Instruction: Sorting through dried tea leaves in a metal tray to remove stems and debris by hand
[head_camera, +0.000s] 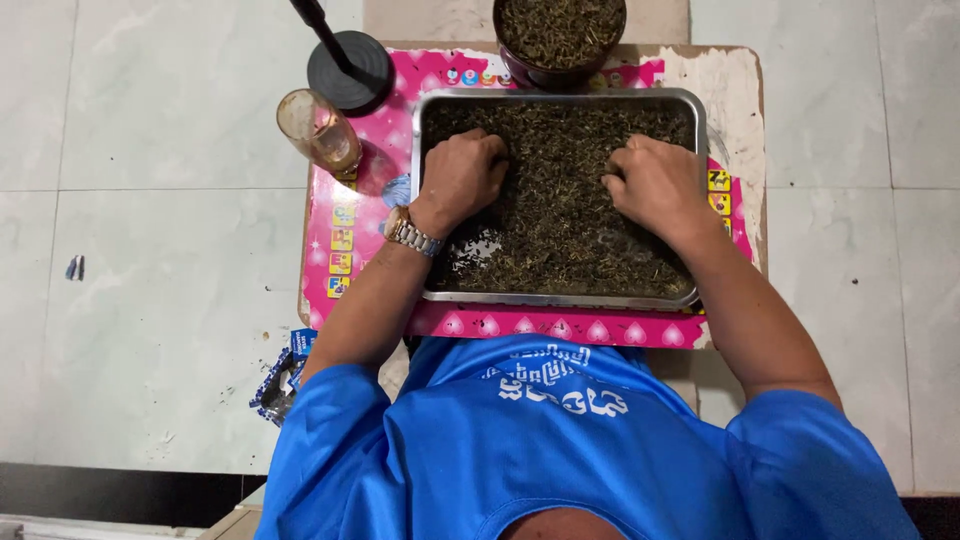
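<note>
A steel tray (560, 298) full of dark dried leaves (565, 210) lies on a small pink table (365, 165). My left hand (462, 175), with a metal watch (410, 233) on the wrist, rests knuckles-up in the leaves at the tray's left side. My right hand (650, 180) lies curled in the leaves at the right side. On both hands the fingers are bent down into the leaves. Whether either hand grips any leaves cannot be told.
A dark bowl (558, 40) heaped with the same leaves stands behind the tray. A glass of amber drink (322, 130) and a black round stand base (350, 68) sit at the table's back left. Torn blue wrappers (282, 380) lie on the tiled floor at the left.
</note>
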